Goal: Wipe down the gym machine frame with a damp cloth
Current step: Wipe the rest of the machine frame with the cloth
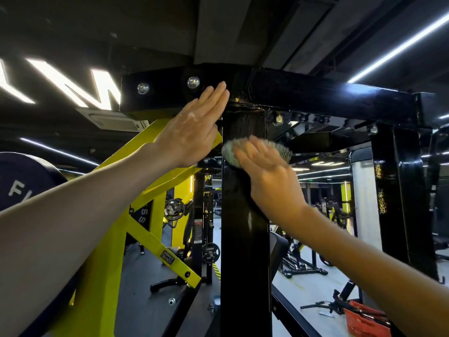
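Note:
A glossy black upright post [245, 227] of the gym machine frame rises in the middle and meets a black crossbeam [328, 93] overhead. My right hand [267, 171] presses a grey-green cloth [230, 154] flat against the post just below the joint, fingers straight and blurred by motion. My left hand [194, 127] lies flat with straight fingers against the frame's left side at the joint, its fingertips near two shiny bolts [193, 81].
Yellow frame arms [145, 234] slope down on the left, beside a dark weight plate [24, 181]. A second black post [401, 190] stands to the right. A red basket [364, 319] sits on the floor at lower right, with other machines behind.

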A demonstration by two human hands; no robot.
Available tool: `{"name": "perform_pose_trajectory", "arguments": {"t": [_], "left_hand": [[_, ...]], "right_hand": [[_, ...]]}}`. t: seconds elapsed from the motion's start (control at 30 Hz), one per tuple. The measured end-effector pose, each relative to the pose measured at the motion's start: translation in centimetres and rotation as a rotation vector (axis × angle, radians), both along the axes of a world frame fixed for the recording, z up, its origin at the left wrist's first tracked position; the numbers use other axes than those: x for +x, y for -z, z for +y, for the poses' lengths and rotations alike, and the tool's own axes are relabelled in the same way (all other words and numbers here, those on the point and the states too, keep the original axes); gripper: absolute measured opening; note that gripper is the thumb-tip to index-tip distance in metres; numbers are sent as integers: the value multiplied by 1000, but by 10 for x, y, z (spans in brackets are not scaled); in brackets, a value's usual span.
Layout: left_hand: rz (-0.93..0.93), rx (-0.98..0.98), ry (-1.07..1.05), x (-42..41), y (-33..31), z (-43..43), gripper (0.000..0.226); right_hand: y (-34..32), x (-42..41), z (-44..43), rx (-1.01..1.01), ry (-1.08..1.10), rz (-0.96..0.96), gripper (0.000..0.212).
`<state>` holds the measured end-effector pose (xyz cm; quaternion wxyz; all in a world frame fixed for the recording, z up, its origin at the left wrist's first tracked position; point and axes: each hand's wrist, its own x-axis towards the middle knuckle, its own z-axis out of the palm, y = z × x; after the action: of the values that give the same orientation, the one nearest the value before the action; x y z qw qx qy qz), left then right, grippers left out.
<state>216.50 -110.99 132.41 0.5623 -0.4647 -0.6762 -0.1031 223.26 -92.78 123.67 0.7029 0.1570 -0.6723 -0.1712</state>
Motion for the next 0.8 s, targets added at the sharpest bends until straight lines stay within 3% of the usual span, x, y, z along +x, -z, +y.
{"name": "perform_pose_trajectory", "arguments": {"t": [0.13, 0.4, 0.5, 0.67, 0.8], "left_hand": [[9, -9, 0, -1, 1, 0, 61], [77, -17, -18, -5, 1, -4, 70], [65, -9, -12, -4, -1, -4, 69], [43, -15, -4, -3, -1, -4, 66], [29, -19, -9, -2, 0, -3, 69]], "right_hand": [[35, 3, 17, 153, 1, -103, 60], [-62, 9, -5, 27, 70, -26, 61], [-31, 4, -10, -68, 55, -51, 56], [79, 13, 12, 124, 13, -177, 48], [48, 15, 13, 178, -6, -207, 48]]}}
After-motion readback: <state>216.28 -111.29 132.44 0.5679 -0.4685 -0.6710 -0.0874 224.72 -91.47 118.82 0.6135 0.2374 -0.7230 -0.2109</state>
